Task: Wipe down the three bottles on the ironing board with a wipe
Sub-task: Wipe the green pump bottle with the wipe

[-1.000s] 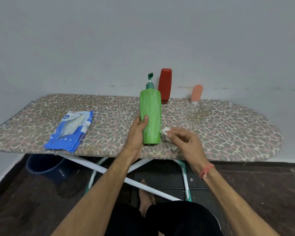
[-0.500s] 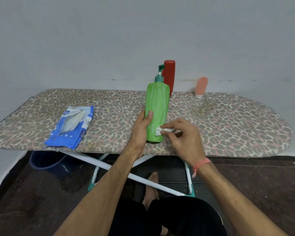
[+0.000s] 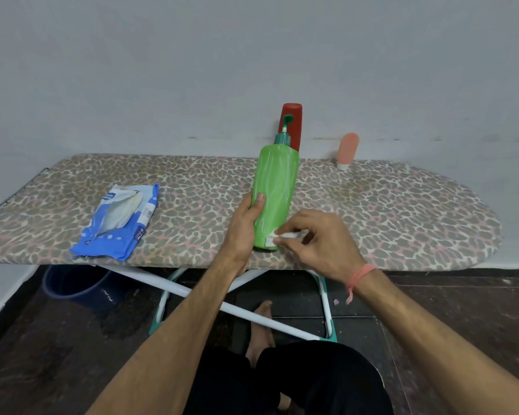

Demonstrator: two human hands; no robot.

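Glossy green plastic bottle (image 3: 277,190), matt leopard-print cloth ironing board (image 3: 387,211), shiny crinkled plastic wipe pack (image 3: 117,226)

The green plastic pump bottle (image 3: 275,190) hides the lower front of the red plastic bottle (image 3: 294,127) by the ironing board's far edge

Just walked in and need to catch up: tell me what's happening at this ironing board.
A person is wiping bottles. The left hand grips the green pump bottle, standing near the front edge of the ironing board, while the right hand pinches a white wipe against its base. The red bottle and the small pink bottle stand untouched by the wall. An opened blue wipes pack lies to the left.
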